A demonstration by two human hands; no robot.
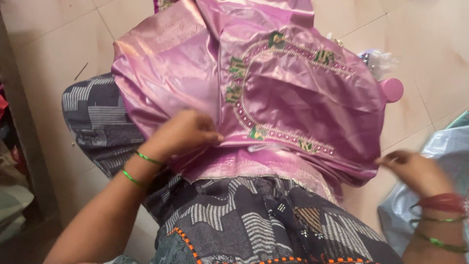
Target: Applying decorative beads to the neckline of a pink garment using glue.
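Pink embroidered blouse, pinched by left hand and right hand at opposite edges, may slide off the lap, being slippery satin.

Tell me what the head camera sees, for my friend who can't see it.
A shiny pink garment with green and bead embroidery lies across a person's lap. The left hand pinches its fabric near the embroidery, and the right hand grips its edge. Both wrists wear green bangles, above a tiled floor.

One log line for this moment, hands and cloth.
left hand: pinching pink embroidered garment | right hand: gripping its edge | garment: spread across lap
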